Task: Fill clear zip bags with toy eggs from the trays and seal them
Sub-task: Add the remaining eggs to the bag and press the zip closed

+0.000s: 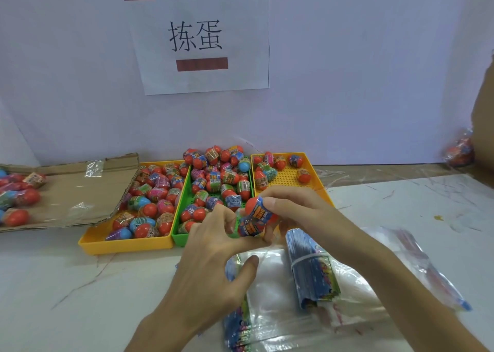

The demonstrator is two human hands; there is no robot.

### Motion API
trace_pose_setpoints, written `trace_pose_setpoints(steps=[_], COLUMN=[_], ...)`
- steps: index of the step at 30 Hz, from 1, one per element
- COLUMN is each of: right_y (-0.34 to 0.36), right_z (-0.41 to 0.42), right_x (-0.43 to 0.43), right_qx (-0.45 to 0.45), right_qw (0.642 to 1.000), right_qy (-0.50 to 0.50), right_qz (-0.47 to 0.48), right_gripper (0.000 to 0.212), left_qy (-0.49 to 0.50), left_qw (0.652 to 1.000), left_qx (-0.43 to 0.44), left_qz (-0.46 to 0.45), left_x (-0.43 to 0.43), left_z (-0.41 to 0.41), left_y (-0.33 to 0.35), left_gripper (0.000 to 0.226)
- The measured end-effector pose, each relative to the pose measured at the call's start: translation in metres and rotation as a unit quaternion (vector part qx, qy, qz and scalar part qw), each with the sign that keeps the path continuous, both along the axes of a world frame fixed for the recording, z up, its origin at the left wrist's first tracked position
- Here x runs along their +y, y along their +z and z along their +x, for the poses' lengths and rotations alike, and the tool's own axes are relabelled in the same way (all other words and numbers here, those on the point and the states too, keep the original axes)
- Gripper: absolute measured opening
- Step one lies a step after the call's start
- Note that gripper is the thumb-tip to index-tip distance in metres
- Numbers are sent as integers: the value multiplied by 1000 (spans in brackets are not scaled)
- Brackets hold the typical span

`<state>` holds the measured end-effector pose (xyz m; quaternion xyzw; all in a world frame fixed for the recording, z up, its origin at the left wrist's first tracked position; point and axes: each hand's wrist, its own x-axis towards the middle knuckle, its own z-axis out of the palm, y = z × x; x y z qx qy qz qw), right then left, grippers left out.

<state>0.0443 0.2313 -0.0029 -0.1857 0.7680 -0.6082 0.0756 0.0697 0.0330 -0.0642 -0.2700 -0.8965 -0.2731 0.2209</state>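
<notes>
Head view: your right hand (291, 207) grips eggs (256, 215); the bag (270, 279), mouth pinched by your left hand (213, 247), lies at six o'clock, just beneath

Left forearm (163, 322) and right forearm (395, 268): bare along the full visible length, up to the near edge. Left grip (211, 247) and right grip (302, 212): bare, slender fingers, creased knuckles, nails trimmed short and plain.

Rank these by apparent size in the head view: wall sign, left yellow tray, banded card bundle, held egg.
1. wall sign
2. left yellow tray
3. banded card bundle, though its nearness to the camera enlarges it
4. held egg
</notes>
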Motion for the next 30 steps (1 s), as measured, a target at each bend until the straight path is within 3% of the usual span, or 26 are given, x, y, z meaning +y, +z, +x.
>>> trace_pose_setpoints(steps=[11, 20, 30], right_y=[-8, -10, -11], right_z=[0, 6, 4], right_x=[-3, -3, -3], right_qx=[101, 94, 137], right_qw=[994, 991, 983], right_qy=[1, 32, 4], right_qz=[47, 91, 125], right_gripper=[18, 26, 10], left_qy=[4, -10, -11], left_qw=[1000, 1000, 1000], left_qx=[-10, -10, 14], left_qz=[8, 10, 6], left_x=[-4, -1, -1], left_z=[-4, -2, -1], left_y=[-4, -4, -2], left_gripper=[40, 37, 33])
